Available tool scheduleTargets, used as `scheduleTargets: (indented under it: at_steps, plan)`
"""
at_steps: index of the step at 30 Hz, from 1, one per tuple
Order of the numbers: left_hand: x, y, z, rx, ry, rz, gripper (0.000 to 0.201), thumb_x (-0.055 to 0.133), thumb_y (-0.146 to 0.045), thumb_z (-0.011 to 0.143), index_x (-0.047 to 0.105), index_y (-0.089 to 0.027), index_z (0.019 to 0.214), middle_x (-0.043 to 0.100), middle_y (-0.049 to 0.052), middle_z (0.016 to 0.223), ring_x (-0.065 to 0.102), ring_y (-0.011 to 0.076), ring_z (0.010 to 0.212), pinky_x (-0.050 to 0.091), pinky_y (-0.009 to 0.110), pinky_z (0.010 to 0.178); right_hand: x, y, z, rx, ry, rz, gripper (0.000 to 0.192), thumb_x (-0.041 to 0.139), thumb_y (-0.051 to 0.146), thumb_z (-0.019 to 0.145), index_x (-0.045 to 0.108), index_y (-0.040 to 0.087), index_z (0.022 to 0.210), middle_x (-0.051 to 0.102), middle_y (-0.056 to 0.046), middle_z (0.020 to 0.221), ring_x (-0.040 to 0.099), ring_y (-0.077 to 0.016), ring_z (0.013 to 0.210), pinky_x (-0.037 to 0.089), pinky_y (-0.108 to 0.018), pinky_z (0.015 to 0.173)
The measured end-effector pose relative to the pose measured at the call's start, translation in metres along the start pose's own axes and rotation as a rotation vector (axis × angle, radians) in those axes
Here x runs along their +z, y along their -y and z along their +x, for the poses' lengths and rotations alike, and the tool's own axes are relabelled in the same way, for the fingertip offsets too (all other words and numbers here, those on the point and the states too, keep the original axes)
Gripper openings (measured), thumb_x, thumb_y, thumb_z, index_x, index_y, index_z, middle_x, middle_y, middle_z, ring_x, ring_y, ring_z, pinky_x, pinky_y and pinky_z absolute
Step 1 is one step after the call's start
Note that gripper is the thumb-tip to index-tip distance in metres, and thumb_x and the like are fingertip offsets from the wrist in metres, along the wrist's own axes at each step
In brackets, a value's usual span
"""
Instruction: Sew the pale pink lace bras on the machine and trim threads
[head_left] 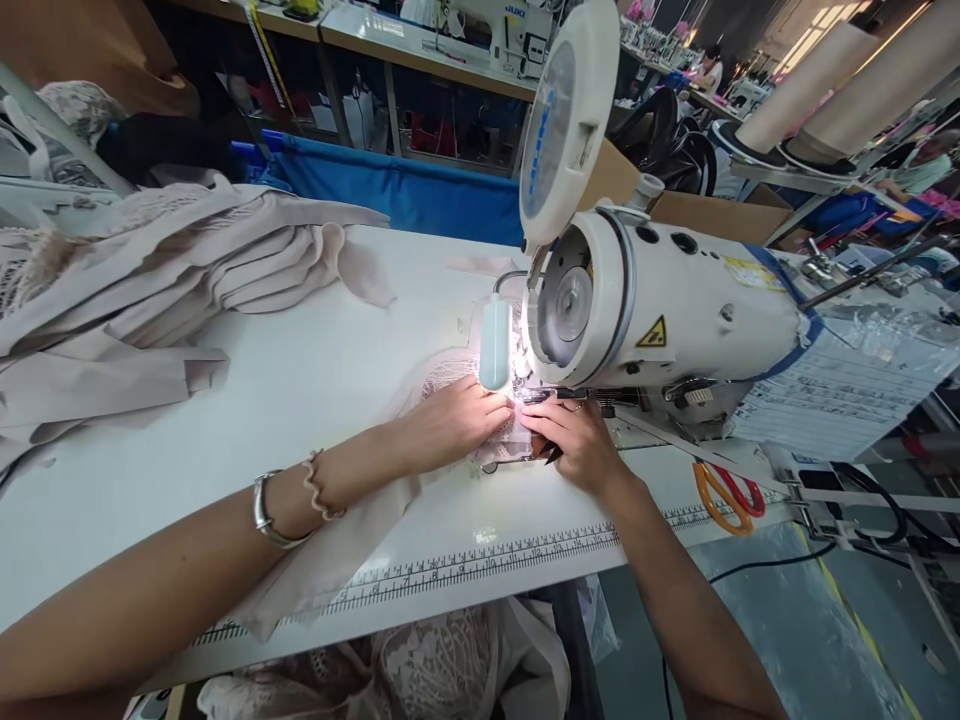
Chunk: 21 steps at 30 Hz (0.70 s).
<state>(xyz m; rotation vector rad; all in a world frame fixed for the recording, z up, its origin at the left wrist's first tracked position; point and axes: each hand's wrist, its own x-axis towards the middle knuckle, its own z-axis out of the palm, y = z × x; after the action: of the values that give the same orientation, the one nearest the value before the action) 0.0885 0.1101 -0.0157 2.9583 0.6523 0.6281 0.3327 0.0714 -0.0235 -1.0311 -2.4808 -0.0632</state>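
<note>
My left hand presses pale pink lace fabric beside the lit needle area of a white sewing machine, its fingers closed together. Plain fabric trails from under that wrist toward the table's front edge. My right hand is curled just right of the needle area, fingertips near the fabric and the presser foot. A small dark pointed tool sticks out below its fingers; most of it is hidden. A pale blue lamp stands over my left fingertips. The needle itself cannot be made out.
A pile of pink fabric pieces lies at the table's left. Orange-handled scissors rest at the right, near a printed ruler strip. More lace pieces sit below the front edge. A round cover stands raised on the machine.
</note>
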Motion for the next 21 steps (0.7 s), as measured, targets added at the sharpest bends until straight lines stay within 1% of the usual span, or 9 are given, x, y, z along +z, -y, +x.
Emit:
scheduleTargets:
  at_steps: [3,5,7,9,11,14,17,19,21]
  plan:
    - [-0.0014,-0.001,0.0,0.047,0.046,0.097,0.035,0.033,0.001,0.096,0.06,-0.015,0.112,0.068,0.009,0.094,0.059,0.0188,0.079,0.039,0.03,0.057,0.0012,-0.0013,-0.0011,-0.006,-0.005,0.001,0.052,0.04,-0.003,0.087,0.071,0.021,0.122,0.075,-0.006,0.119,0.065,-0.0232,0.108,0.054,-0.04,0.09]
    - [-0.0024,-0.0019,-0.0001,0.044,0.06,0.128,0.036,0.034,0.003,0.095,0.058,-0.015,0.115,0.067,0.01,0.096,0.059,0.0194,0.079,0.036,0.029,0.054,0.0015,-0.0012,-0.0013,-0.003,-0.002,0.009,0.054,0.039,-0.004,0.087,0.07,0.021,0.124,0.075,-0.007,0.119,0.065,-0.0236,0.11,0.054,-0.041,0.091]
    - [-0.0028,-0.0027,-0.0001,0.024,0.062,0.132,0.036,0.035,0.003,0.094,0.058,-0.014,0.115,0.067,0.012,0.1,0.059,0.0201,0.079,0.035,0.029,0.054,0.0012,-0.0005,-0.0012,0.009,0.007,0.017,0.052,0.04,-0.003,0.088,0.071,0.022,0.122,0.075,-0.006,0.118,0.064,-0.0234,0.11,0.053,-0.04,0.091]
    - [-0.003,-0.0034,0.0001,0.001,0.051,0.124,0.035,0.035,0.004,0.093,0.058,-0.014,0.113,0.067,0.013,0.102,0.06,0.0204,0.08,0.038,0.03,0.056,0.0004,0.0008,-0.0005,0.011,0.006,0.014,0.047,0.041,-0.002,0.089,0.073,0.022,0.116,0.076,-0.006,0.115,0.065,-0.0228,0.108,0.053,-0.039,0.089]
    - [-0.0037,-0.0039,0.0007,0.001,0.033,0.121,0.036,0.034,0.005,0.091,0.058,-0.013,0.109,0.067,0.014,0.101,0.06,0.0207,0.08,0.04,0.032,0.061,-0.0006,0.002,0.0006,-0.001,-0.013,0.003,0.043,0.042,-0.001,0.09,0.073,0.022,0.109,0.076,-0.005,0.111,0.066,-0.0223,0.105,0.052,-0.038,0.087]
    - [-0.0055,-0.0045,0.0021,0.06,-0.005,0.127,0.034,0.033,0.006,0.09,0.059,-0.015,0.098,0.068,0.011,0.097,0.059,0.0203,0.079,0.04,0.034,0.064,-0.0018,0.0031,0.0018,-0.03,-0.04,0.001,0.037,0.045,0.001,0.092,0.073,0.021,0.105,0.077,-0.006,0.108,0.066,-0.0218,0.103,0.052,-0.037,0.085]
    - [-0.0066,-0.0054,0.0031,0.103,-0.045,0.11,0.031,0.033,0.003,0.094,0.056,-0.016,0.085,0.066,0.006,0.083,0.055,0.0175,0.071,0.036,0.032,0.062,-0.002,0.0031,0.0016,-0.033,-0.017,0.014,0.039,0.044,0.001,0.092,0.074,0.022,0.106,0.077,-0.005,0.107,0.065,-0.022,0.104,0.051,-0.038,0.086]
    - [-0.006,-0.006,0.0032,0.09,-0.054,0.107,0.032,0.033,0.002,0.095,0.054,-0.017,0.08,0.062,0.004,0.075,0.05,0.0164,0.065,0.035,0.032,0.061,-0.0017,0.0028,0.0011,-0.027,0.006,0.021,0.04,0.043,0.001,0.092,0.074,0.023,0.106,0.077,-0.004,0.106,0.064,-0.0223,0.105,0.051,-0.039,0.086]
    - [-0.0046,-0.0063,0.0028,0.055,-0.036,0.113,0.031,0.034,0.0,0.096,0.055,-0.017,0.081,0.06,0.004,0.073,0.048,0.0165,0.063,0.034,0.033,0.062,-0.0015,0.0026,0.0006,-0.023,0.007,0.025,0.038,0.045,0.002,0.092,0.074,0.023,0.105,0.077,-0.004,0.103,0.064,-0.0224,0.103,0.05,-0.038,0.085]
